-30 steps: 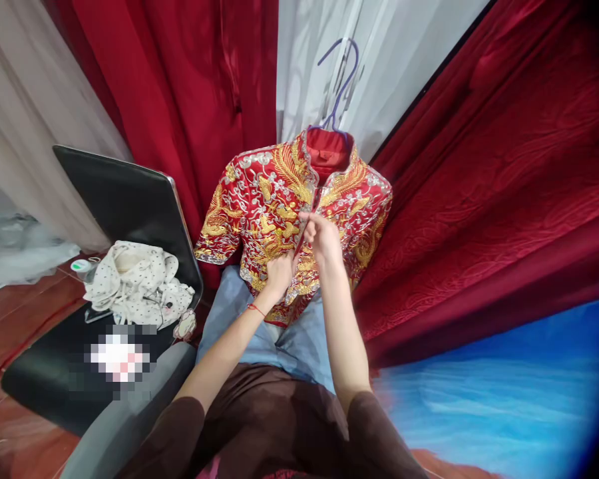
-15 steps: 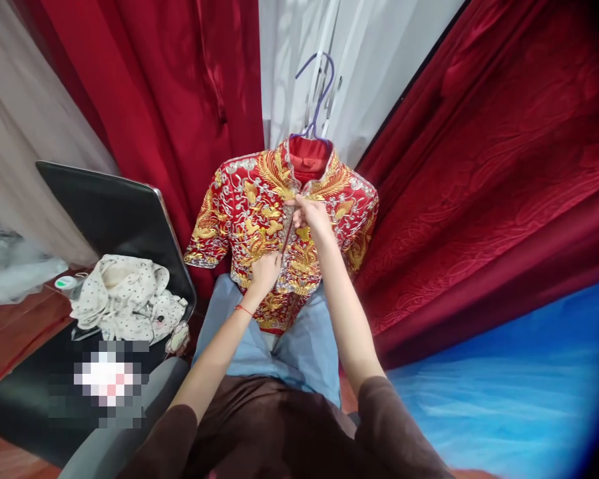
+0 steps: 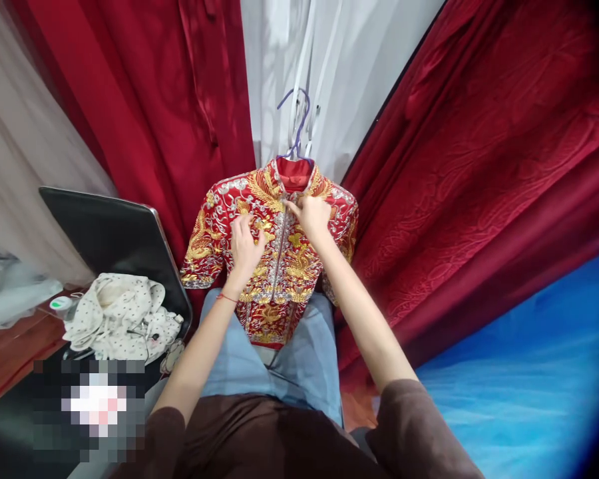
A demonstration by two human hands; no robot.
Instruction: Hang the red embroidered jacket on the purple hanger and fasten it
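Note:
A red jacket (image 3: pixel 299 256) with dense gold and silver embroidery and a stand-up collar hangs in front of me. It is on a purple hanger (image 3: pixel 299 126). Its two front edges meet along a vertical line down the middle. My right hand (image 3: pixel 315 216) is at the top of this front, just under the collar, fingers curled on the jacket and thumb stretched out to the left; the fingertips are partly hidden. My left hand (image 3: pixel 247 247) is in front of the jacket's left side in view, its fingers bent but apart, with nothing visible in them.
Left of me is a black chair (image 3: pixel 104 226) bearing a spotted white cloth (image 3: pixel 120 316) and a blurred-out patch. Red curtains (image 3: pixel 459 173) flank a white one (image 3: pixel 359 60). Blue fabric (image 3: pixel 529 372) spreads at lower right. My knees in light blue trousers (image 3: pixel 229 359) are beneath the jacket.
My left hand has left the lower front edge, moved up and left, and opened. The slit in the jacket's front has narrowed to a line. My right hand remains near the collar. The view has shifted.

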